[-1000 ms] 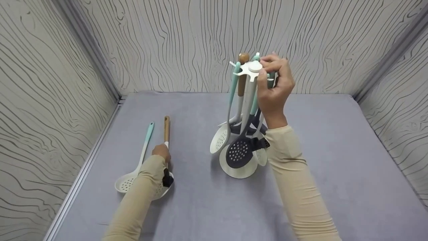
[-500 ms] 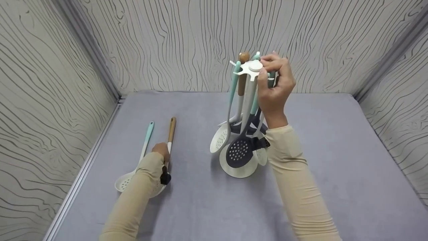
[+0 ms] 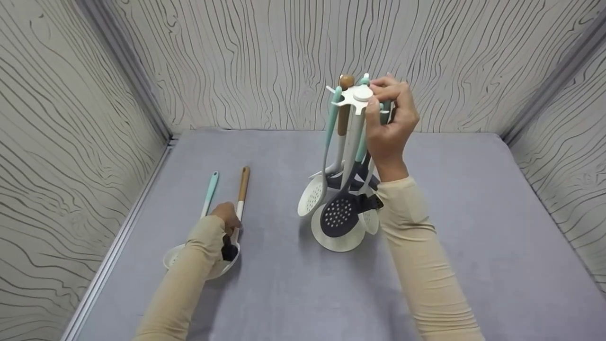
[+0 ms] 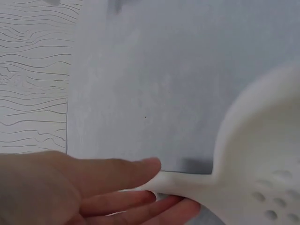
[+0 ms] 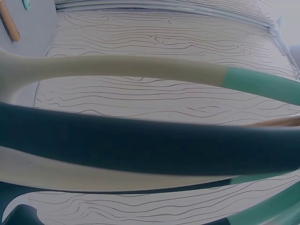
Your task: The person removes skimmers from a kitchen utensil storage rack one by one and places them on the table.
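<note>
In the head view, my left hand [image 3: 225, 215] holds the white stem of a skimmer with a wooden handle [image 3: 244, 187], lying at the left of the table. The left wrist view has thumb and fingers on either side of its stem, close to the deep, holed bowl [image 4: 262, 154]. Another white skimmer with a turquoise handle [image 3: 211, 189] lies just left of it, partly behind my sleeve. My right hand [image 3: 392, 125] pinches the knob on top of a white utensil stand [image 3: 351, 98]. Several utensils hang there, including a dark skimmer [image 3: 338, 219] and a white slotted spoon [image 3: 311, 196].
The stand's round white base [image 3: 338, 244] rests on the grey cloth-covered table [image 3: 274, 293]. Wood-patterned panels [image 3: 265, 57] enclose the back and sides. Hanging handles and stems [image 5: 140, 140] fill most of the right wrist view.
The wooden-handled skimmer has turned slightly, its handle end shifting right and its bowl left. My left hand and forearm have moved a little left. The right hand stays on the stand.
</note>
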A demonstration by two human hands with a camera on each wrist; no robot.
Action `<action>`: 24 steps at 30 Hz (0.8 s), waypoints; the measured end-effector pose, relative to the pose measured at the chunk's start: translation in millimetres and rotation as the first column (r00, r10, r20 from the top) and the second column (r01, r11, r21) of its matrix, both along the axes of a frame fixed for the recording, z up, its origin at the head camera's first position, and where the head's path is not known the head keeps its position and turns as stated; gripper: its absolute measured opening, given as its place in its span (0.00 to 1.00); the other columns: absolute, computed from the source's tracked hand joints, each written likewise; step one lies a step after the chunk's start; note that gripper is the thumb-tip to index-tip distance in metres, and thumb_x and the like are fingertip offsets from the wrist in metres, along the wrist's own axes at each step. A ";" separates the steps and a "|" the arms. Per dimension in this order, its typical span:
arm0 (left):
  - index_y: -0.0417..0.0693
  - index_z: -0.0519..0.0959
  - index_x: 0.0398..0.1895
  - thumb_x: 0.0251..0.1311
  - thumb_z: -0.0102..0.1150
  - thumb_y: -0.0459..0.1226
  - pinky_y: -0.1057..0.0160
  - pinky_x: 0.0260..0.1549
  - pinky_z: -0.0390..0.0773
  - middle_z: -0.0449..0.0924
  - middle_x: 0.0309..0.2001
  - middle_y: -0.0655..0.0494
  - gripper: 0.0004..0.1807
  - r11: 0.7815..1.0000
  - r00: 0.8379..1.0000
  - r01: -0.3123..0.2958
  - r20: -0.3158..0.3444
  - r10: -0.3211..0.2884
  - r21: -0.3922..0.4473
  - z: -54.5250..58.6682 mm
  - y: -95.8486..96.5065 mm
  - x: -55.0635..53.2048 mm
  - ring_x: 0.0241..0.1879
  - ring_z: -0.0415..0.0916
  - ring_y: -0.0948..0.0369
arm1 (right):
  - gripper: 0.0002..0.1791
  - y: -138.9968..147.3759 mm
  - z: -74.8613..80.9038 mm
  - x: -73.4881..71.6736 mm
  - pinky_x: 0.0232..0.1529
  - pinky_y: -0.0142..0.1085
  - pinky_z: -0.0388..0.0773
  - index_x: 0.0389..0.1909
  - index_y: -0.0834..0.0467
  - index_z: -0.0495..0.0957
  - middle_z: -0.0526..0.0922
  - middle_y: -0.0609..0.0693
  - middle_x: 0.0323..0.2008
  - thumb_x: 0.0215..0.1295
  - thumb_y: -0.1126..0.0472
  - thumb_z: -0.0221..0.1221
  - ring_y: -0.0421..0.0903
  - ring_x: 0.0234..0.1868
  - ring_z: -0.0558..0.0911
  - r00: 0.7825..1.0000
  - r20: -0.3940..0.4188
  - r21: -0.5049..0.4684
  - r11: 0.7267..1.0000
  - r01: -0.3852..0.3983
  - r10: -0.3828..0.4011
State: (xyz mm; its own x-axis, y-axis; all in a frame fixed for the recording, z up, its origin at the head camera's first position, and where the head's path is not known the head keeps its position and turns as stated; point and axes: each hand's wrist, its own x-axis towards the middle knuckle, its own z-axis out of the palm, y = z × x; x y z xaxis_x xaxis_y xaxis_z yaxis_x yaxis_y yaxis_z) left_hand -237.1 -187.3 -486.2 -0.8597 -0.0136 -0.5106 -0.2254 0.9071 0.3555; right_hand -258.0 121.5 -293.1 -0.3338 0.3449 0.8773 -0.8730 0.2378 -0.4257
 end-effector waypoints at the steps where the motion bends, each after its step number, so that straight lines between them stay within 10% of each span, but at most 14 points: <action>1: 0.30 0.79 0.35 0.56 0.63 0.32 0.73 0.22 0.74 0.83 0.32 0.44 0.10 1.000 1.000 -0.015 0.007 0.015 0.016 -4.2 -1.5 -2.0 0.27 0.75 0.60 | 0.15 0.1 0.1 0.0 0.68 0.48 0.73 0.23 0.75 0.70 0.78 0.70 0.30 0.51 0.62 0.53 0.38 0.42 0.82 1.000 0.000 0.001 1.000 0.002 -0.002; 17: 0.28 0.79 0.37 0.62 0.58 0.39 0.65 0.29 0.73 0.77 0.30 0.48 0.17 0.998 0.992 0.058 -0.110 -0.055 0.020 -0.1 7.3 11.4 0.29 0.68 0.59 | 0.14 2.0 2.5 3.0 0.68 0.42 0.74 0.24 0.74 0.71 0.81 0.69 0.32 0.52 0.62 0.52 0.44 0.43 0.83 1.000 0.012 0.044 0.999 0.014 -0.014; 24: 0.24 0.73 0.54 0.63 0.56 0.38 0.48 0.54 0.81 0.78 0.53 0.30 0.24 0.996 0.984 0.078 -0.161 -0.070 0.040 2.4 21.6 22.6 0.53 0.78 0.41 | 0.14 1.6 1.1 3.4 0.65 0.42 0.76 0.25 0.74 0.71 0.81 0.69 0.34 0.52 0.62 0.52 0.45 0.44 0.83 1.000 0.012 0.042 0.999 0.011 -0.011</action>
